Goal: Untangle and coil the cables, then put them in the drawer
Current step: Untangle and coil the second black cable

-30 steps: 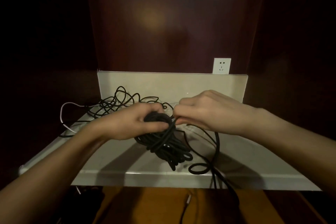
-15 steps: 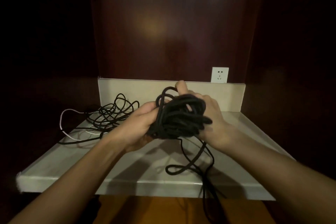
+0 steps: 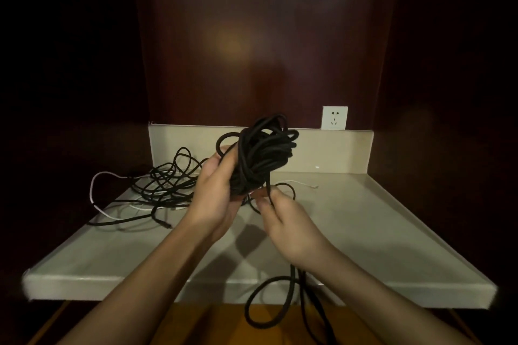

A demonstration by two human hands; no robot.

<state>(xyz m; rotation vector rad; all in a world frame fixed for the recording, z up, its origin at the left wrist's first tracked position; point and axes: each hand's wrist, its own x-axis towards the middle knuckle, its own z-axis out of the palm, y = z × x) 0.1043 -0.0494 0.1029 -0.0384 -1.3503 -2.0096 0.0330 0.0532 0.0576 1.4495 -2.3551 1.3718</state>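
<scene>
My left hand grips a thick bundle of coiled black cable, held up above the beige counter. Just below and to the right, my right hand pinches the loose strand that hangs from the bundle. That strand runs down past my right wrist and forms a loop hanging over the counter's front edge. A tangle of thinner black cables lies on the counter's left rear, mixed with a white cable. No drawer is in view.
A white wall socket sits above the counter's low back wall. Dark wooden panels close in the back and both sides. A white cable end lies at the counter's rear right. An orange-brown floor shows below the front edge.
My right hand has let go of the bundle and dropped below it to pinch the hanging strand. My left hand now holds the bundle alone, slightly higher.
</scene>
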